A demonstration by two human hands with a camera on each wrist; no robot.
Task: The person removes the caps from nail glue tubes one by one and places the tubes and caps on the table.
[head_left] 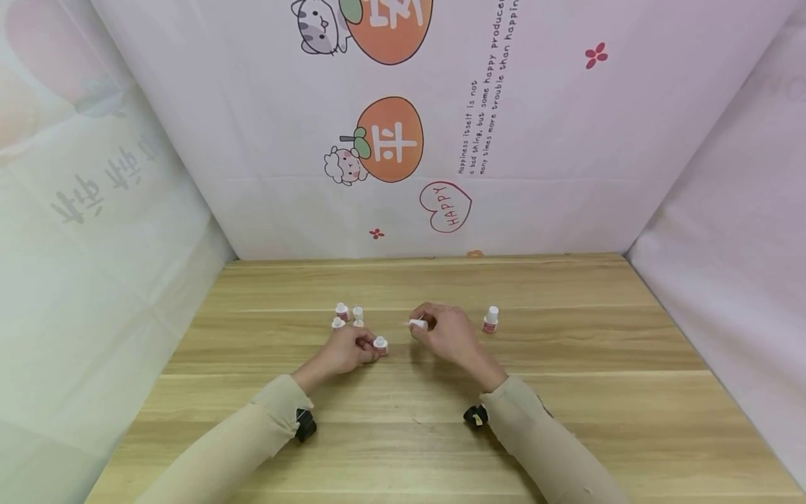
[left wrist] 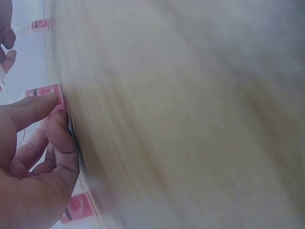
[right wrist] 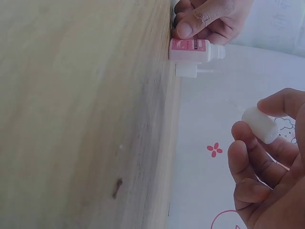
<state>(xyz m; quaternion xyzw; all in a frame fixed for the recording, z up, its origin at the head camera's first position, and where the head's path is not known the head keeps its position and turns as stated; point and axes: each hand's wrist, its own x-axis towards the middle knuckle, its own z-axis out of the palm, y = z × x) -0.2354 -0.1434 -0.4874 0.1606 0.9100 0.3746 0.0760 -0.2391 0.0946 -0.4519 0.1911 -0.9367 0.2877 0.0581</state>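
Small white plastic bottle with a pink label [head_left: 380,345] stands upright near the middle of the pale wood-grain table [head_left: 403,448], cap off. Label: dark strip of lettering and a pale curved mark on pink; letters too small to read. On the white printed backdrop [head_left: 535,210], towards one o'clock from the bottle, a red heart outline [head_left: 446,207] reads "HAPPY"; black lettering [head_left: 492,105] above it begins "Happiness itself is not a bad thing, but some happy".

Bottle: squat body, narrower pale neck. Left hand [head_left: 345,348], at its nine o'clock, pinches it between thumb and curled fingers. Right hand [head_left: 448,332], near three o'clock, holds a white cylindrical plastic cap [head_left: 418,324] between thumb and fingertips, clear of the table.

Two more uncapped white bottles [head_left: 342,313] at ten o'clock; a capped white bottle with a reddish label [head_left: 490,320] beyond the right hand, near three o'clock.

Views: right wrist gives the pinched bottle's label and neck side-on, plus a white cap with a thin stem [right wrist: 186,70] beside it; head gives only a thin pink strip of that label.
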